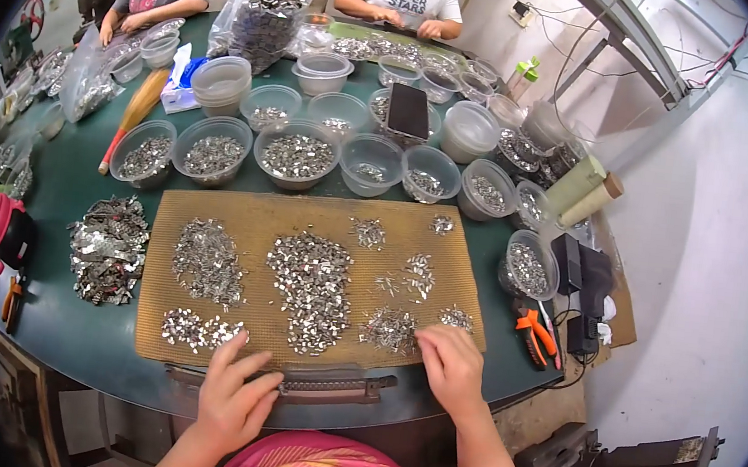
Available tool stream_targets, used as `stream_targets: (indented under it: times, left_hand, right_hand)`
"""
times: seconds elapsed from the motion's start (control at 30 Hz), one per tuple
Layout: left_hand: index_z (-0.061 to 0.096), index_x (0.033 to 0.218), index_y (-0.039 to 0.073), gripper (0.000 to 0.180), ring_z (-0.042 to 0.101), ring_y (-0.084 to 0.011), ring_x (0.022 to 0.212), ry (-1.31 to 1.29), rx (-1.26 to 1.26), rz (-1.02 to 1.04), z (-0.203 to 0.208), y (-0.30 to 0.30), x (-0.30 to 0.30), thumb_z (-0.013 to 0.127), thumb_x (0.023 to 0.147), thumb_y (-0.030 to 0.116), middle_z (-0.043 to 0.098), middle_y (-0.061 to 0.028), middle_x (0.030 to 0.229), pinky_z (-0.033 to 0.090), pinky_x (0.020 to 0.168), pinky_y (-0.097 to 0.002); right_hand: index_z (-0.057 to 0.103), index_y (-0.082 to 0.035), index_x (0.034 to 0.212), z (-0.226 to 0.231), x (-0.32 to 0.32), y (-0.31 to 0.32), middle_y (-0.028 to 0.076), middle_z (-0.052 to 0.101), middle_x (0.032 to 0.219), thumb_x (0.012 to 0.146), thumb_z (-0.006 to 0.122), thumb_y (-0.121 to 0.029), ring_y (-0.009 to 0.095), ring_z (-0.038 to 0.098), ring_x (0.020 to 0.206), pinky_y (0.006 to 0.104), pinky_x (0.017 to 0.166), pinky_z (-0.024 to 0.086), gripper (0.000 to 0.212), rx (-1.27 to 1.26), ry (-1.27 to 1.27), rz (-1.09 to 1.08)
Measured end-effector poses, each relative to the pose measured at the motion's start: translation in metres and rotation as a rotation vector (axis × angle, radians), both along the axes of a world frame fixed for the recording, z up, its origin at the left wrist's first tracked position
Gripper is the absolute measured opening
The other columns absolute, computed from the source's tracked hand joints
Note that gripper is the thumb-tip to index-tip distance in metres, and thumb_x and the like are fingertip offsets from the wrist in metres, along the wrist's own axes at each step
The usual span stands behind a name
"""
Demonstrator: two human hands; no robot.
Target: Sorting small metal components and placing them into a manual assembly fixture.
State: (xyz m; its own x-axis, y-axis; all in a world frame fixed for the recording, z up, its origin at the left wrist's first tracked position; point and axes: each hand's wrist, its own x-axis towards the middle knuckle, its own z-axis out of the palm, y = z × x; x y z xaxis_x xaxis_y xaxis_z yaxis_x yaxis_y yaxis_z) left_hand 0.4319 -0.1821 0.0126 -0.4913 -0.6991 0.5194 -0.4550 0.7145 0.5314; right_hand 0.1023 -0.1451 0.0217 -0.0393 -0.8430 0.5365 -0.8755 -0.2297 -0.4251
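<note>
Head view: right hand (451, 367) curled over metal clips (391, 329); grip unclear; left hand (234, 397) open, flat.

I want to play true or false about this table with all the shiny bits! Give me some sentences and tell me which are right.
1. The metal bits lie in piles on a brown mat. True.
2. The right hand holds the orange pliers. False: the pliers lie on the table, apart from the hand.
3. The left hand rests at the mat's near edge. True.
4. The bowls behind the mat are red. False: they are clear plastic.
5. The table is green. True.
</note>
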Motion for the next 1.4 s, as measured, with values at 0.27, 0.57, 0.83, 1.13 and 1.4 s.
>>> stream_targets:
  times: [0.27,0.57,0.83,1.13,1.4]
  left_hand:
    - [0.075,0.108,0.007,0.027,0.055,-0.0454,0.131,-0.005,0.046,0.021,-0.009,0.004,-0.006,0.078,0.081,0.005,0.068,-0.0134,0.124,0.048,0.106,-0.0535]
    - [0.076,0.107,0.007,0.028,0.058,-0.043,0.129,-0.028,0.049,0.02,-0.008,0.001,-0.006,0.079,0.08,0.005,0.07,-0.0118,0.121,0.05,0.105,-0.0505]
    - [0.076,0.106,0.008,0.026,0.059,-0.0387,0.128,-0.032,0.05,0.014,-0.008,0.0,-0.007,0.08,0.08,0.006,0.071,-0.0092,0.118,0.051,0.103,-0.0484]
    - [0.076,0.106,0.009,0.025,0.06,-0.0381,0.126,-0.027,0.042,0.008,-0.009,0.002,-0.004,0.08,0.081,0.008,0.072,-0.0084,0.116,0.051,0.103,-0.0483]
    - [0.076,0.104,0.008,0.023,0.061,-0.0379,0.125,-0.03,0.048,0.003,-0.013,0.001,-0.003,0.08,0.081,0.008,0.072,-0.0087,0.115,0.051,0.102,-0.0488]
  right_hand:
    - [0.073,-0.007,0.097,-0.005,-0.034,-0.039,0.005,0.072,0.098,0.087,0.074,-0.007,0.027,0.066,0.098,0.0412,0.094,0.048,0.011,0.053,0.254,-0.019]
    - [0.073,-0.007,0.094,-0.013,-0.038,-0.048,0.004,0.071,0.094,0.086,0.076,-0.008,0.026,0.066,0.094,0.042,0.094,0.047,0.008,0.096,0.142,0.003]
    - [0.072,-0.009,0.093,-0.014,-0.022,-0.053,0.003,0.068,0.09,0.085,0.077,-0.009,0.025,0.065,0.093,0.0459,0.099,0.045,0.009,0.046,0.336,-0.098]
    - [0.064,-0.007,0.09,-0.009,-0.024,-0.044,0.007,0.068,0.086,0.082,0.076,-0.005,0.028,0.066,0.088,0.0474,0.097,0.046,0.014,0.039,0.275,-0.074]
    - [0.068,-0.006,0.097,0.012,0.007,-0.004,0.009,0.068,0.086,0.082,0.074,0.001,0.03,0.066,0.084,0.0413,0.082,0.051,0.017,0.155,0.068,0.04]
